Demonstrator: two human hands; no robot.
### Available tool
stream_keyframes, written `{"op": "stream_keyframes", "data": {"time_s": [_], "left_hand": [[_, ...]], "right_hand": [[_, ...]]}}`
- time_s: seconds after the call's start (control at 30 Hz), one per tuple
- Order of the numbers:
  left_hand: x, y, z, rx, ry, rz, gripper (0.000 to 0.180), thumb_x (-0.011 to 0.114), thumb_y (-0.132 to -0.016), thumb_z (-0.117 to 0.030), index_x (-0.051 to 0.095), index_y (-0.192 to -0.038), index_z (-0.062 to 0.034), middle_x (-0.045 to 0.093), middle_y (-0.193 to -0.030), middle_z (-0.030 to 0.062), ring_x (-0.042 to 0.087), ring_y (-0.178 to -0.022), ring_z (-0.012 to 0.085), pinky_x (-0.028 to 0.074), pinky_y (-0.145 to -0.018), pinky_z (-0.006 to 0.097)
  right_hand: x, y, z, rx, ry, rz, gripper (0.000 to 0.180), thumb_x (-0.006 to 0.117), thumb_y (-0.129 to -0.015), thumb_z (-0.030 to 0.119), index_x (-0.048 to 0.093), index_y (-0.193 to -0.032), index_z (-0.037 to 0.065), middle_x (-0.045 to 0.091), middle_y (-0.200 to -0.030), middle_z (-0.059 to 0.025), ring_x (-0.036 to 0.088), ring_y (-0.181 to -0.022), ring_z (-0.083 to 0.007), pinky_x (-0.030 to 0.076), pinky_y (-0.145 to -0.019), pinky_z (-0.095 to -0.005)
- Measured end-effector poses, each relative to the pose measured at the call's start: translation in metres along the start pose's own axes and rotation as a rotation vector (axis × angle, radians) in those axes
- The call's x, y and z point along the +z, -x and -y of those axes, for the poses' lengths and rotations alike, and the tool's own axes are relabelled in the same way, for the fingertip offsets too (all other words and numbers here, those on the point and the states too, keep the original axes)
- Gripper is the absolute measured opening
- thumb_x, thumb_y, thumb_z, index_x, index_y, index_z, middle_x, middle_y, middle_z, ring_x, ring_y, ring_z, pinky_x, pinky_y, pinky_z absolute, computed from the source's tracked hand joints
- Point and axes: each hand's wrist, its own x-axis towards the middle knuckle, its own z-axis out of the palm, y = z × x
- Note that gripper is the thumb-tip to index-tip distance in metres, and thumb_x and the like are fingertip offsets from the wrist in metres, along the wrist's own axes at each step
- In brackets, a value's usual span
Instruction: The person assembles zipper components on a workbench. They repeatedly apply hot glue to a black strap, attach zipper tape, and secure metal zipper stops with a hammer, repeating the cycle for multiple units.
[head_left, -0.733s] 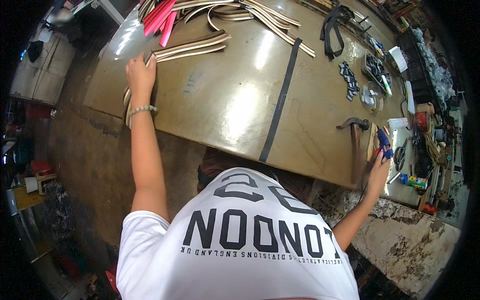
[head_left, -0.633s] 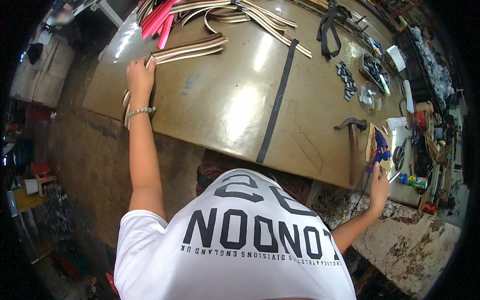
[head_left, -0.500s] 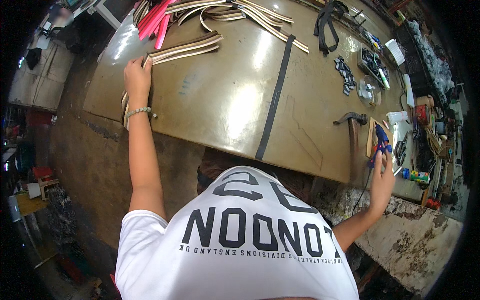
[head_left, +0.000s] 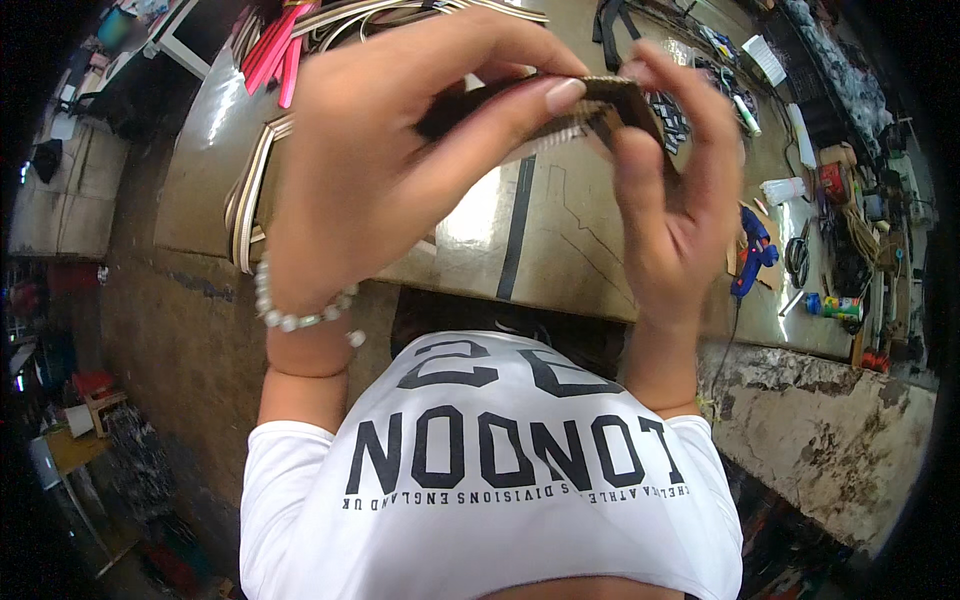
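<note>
My left hand [head_left: 375, 165] is raised close in front of me, fingers and thumb pinching a brown striped webbing strap [head_left: 632, 105]. At the strap's folded end, my right hand [head_left: 680, 200] curls its index finger and thumb round it; that hand is slightly blurred. Most of the held length is hidden behind my left fingers. Below and left, striped straps [head_left: 243, 205] hang over the table's left edge. To the right of my right hand, a blue glue gun [head_left: 757, 250] lies on a small board, its cord trailing toward me.
A black strip [head_left: 518, 220] runs across the metal-topped table [head_left: 470, 265]. Pink straps [head_left: 277, 62] and more striped ones lie at the far left. Scissors [head_left: 797, 258], a white cup [head_left: 782, 192] and a small can [head_left: 840, 308] are on the right. Small black buckles [head_left: 672, 122] lie beyond my right hand.
My left hand has come up from the table's left edge toward the middle with the strap. My right hand has left the glue gun and moved left onto the strap's end.
</note>
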Motion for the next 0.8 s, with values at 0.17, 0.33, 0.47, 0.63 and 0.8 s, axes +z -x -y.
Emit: {"op": "stream_keyframes", "data": {"time_s": [0.17,0.33,0.47,0.63,0.8], "left_hand": [[0.047,0.006,0.075,-0.379,-0.019,0.262,0.022,0.068,-0.089,-0.020,0.070,-0.098,0.0005,0.070,-0.079,0.0159,0.065,-0.068,0.0209,0.051,-0.064,0.032],[0.078,0.044,0.126,-0.482,-0.046,0.363,0.029,0.073,-0.086,-0.024,0.072,-0.098,0.0033,0.072,-0.084,0.0171,0.068,-0.073,0.0199,0.052,-0.071,0.031],[0.085,0.057,0.132,-0.565,-0.037,0.278,0.029,0.074,-0.085,-0.023,0.072,-0.097,0.0039,0.071,-0.083,0.0192,0.068,-0.071,0.0221,0.052,-0.069,0.032],[0.090,0.064,0.129,-0.562,-0.040,0.221,0.029,0.076,-0.083,-0.021,0.071,-0.095,0.0046,0.070,-0.080,0.0199,0.068,-0.069,0.0218,0.052,-0.066,0.032],[0.094,0.066,0.132,-0.505,-0.092,0.191,0.026,0.076,-0.083,-0.020,0.070,-0.092,0.0037,0.069,-0.080,0.0185,0.067,-0.069,0.0242,0.052,-0.066,0.033]], "right_hand": [[0.029,0.055,-0.039,0.778,-0.251,0.097,0.026,0.072,-0.090,0.018,0.067,-0.111,0.002,0.056,-0.075,0.0035,0.046,-0.067,-0.0020,0.039,-0.057,-0.0202],[0.050,0.102,-0.074,0.892,0.006,0.248,0.028,0.073,-0.087,0.023,0.070,-0.103,0.001,0.070,-0.089,-0.0154,0.066,-0.080,-0.0215,0.051,-0.073,-0.0337],[0.051,0.114,-0.079,0.648,0.089,0.274,0.023,0.069,-0.089,0.022,0.070,-0.102,0.004,0.068,-0.095,-0.0152,0.067,-0.083,-0.0297,0.052,-0.074,-0.0368],[0.052,0.112,-0.078,0.655,0.144,0.323,0.020,0.068,-0.089,0.021,0.070,-0.101,0.005,0.066,-0.094,-0.0141,0.066,-0.081,-0.0322,0.051,-0.072,-0.0393],[0.054,0.109,-0.073,0.588,0.227,0.325,0.017,0.068,-0.089,0.021,0.070,-0.101,0.008,0.066,-0.092,-0.0121,0.066,-0.080,-0.0318,0.052,-0.070,-0.0397]]}}
